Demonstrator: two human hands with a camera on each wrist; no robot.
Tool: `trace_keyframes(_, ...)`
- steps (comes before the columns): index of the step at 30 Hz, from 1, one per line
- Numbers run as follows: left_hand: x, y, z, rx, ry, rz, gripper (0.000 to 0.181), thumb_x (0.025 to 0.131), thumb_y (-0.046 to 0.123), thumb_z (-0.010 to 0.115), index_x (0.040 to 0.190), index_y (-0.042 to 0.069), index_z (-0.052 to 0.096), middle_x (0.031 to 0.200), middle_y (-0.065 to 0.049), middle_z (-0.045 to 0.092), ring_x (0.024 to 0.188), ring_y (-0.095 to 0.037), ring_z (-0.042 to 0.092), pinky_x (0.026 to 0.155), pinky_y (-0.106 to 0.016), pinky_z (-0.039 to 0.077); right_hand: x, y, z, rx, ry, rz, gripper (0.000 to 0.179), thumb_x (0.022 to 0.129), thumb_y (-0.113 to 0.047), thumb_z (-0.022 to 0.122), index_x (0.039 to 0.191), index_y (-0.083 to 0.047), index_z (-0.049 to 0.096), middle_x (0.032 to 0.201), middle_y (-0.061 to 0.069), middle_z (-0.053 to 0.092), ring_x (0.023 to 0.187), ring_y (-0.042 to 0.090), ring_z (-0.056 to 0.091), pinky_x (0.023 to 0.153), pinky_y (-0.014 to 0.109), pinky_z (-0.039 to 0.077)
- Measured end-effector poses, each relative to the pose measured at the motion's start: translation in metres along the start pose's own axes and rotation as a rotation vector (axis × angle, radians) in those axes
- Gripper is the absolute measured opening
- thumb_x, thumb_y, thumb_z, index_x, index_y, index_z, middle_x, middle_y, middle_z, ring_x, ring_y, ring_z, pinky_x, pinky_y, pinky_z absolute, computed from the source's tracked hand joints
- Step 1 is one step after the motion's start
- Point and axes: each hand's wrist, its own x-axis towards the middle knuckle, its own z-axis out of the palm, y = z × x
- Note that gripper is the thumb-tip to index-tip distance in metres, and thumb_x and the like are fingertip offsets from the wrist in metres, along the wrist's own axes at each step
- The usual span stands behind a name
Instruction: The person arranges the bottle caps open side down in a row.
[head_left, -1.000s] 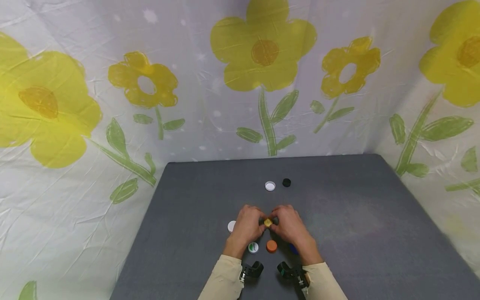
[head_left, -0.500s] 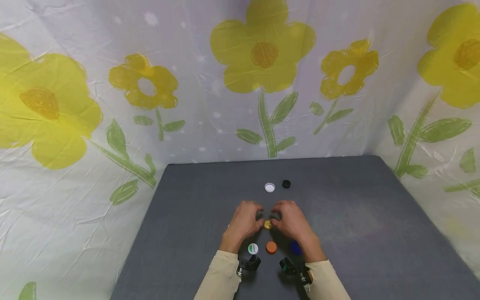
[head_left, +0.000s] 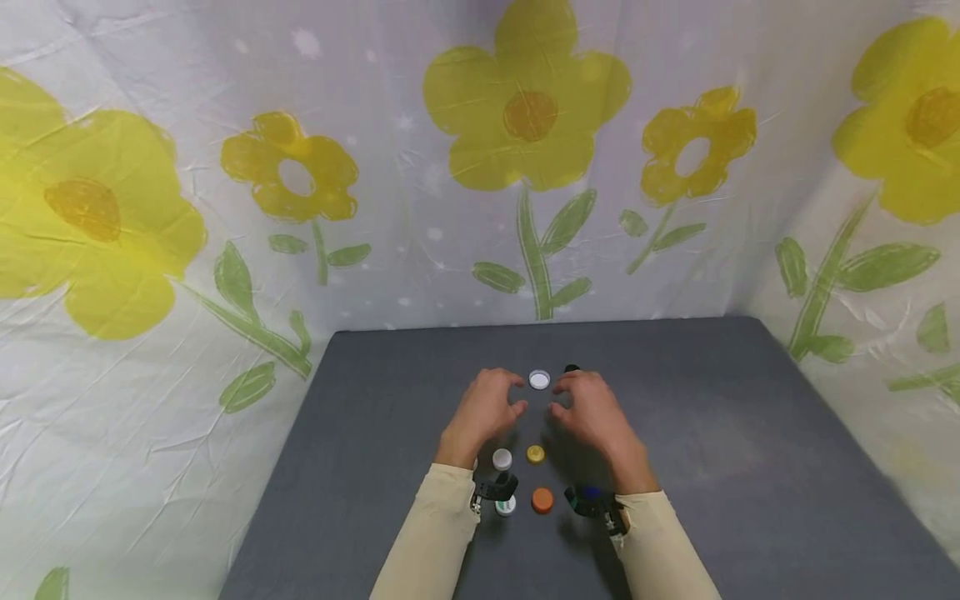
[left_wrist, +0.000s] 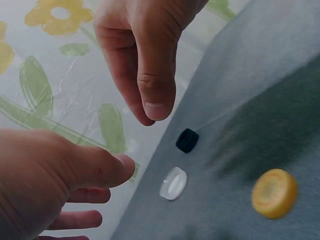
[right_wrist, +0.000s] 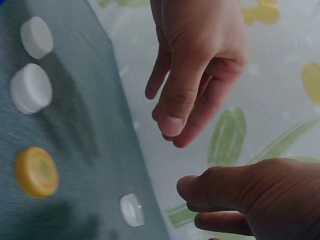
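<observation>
Both hands hover over the table, apart from each other, fingers loosely bent and nothing between them. My left hand (head_left: 483,407) is to the left of an upturned white cap (head_left: 539,380). To its right is my right hand (head_left: 594,408), which partly covers a black cap (head_left: 572,367) in the head view. A yellow cap (head_left: 535,454) lies on the table nearer to me, below the gap between the hands. The left wrist view shows the yellow cap (left_wrist: 274,193), black cap (left_wrist: 187,140) and white cap (left_wrist: 173,183) all beyond the fingertips.
Closer to me lie a white cap (head_left: 502,459), a white cap with a green print (head_left: 506,506), an orange cap (head_left: 542,500) and a blue cap (head_left: 592,493) mostly behind the right wrist camera. Another white cap (right_wrist: 37,38) shows in the right wrist view. A flowered cloth (head_left: 420,250) hangs around the grey table (head_left: 712,450).
The fingers of both hands, around the yellow cap a second ago, have let go of it. Both hands have moved forward, away from me, and spread slightly; the yellow cap stays on the table.
</observation>
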Motion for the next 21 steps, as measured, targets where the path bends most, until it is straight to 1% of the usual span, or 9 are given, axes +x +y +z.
trace_keyframes(5,0.016,0.002,-0.004,-0.018,0.007,0.011,0.035,0.089,0.028,0.076,0.121,0.014,0.073,0.121,-0.002,0.071,0.118,-0.023,0.064,0.098,-0.042,0.052,0.012,0.0,-0.008,-0.006,0.02,-0.031,0.023,0.082,-0.017,0.08,0.1,-0.005,0.077,0.115,0.016,0.07,0.112,0.04,0.062,0.095,0.054,0.05)
trace_keyframes(10,0.029,0.004,-0.003,0.006,-0.005,-0.012,0.034,0.09,0.03,0.075,0.122,0.017,0.073,0.122,-0.002,0.071,0.118,-0.023,0.064,0.094,-0.044,0.054,0.024,0.003,-0.011,-0.025,0.034,-0.058,0.024,0.082,-0.018,0.081,0.102,-0.005,0.077,0.113,0.015,0.071,0.108,0.039,0.062,0.09,0.054,0.051)
trace_keyframes(14,0.036,0.002,0.001,0.024,-0.014,-0.047,0.035,0.09,0.031,0.075,0.122,0.018,0.072,0.123,-0.002,0.071,0.117,-0.024,0.065,0.091,-0.045,0.055,0.033,0.006,-0.009,-0.051,0.019,-0.052,0.028,0.082,-0.017,0.081,0.107,-0.004,0.077,0.117,0.016,0.07,0.112,0.041,0.061,0.093,0.056,0.05)
trace_keyframes(17,0.042,0.0,0.007,0.024,-0.029,-0.068,0.037,0.09,0.031,0.076,0.124,0.018,0.071,0.123,-0.002,0.071,0.115,-0.023,0.066,0.089,-0.045,0.055,0.04,0.01,-0.006,-0.064,-0.004,-0.032,0.031,0.082,-0.016,0.081,0.11,-0.003,0.076,0.119,0.016,0.07,0.116,0.042,0.059,0.096,0.057,0.048)
trace_keyframes(21,0.048,-0.006,0.015,0.009,-0.055,-0.096,0.039,0.09,0.03,0.076,0.126,0.016,0.07,0.123,-0.004,0.071,0.115,-0.024,0.065,0.09,-0.045,0.055,0.047,0.013,-0.002,-0.064,-0.029,-0.014,0.033,0.082,-0.016,0.081,0.111,-0.001,0.075,0.118,0.017,0.07,0.116,0.042,0.059,0.097,0.057,0.048)
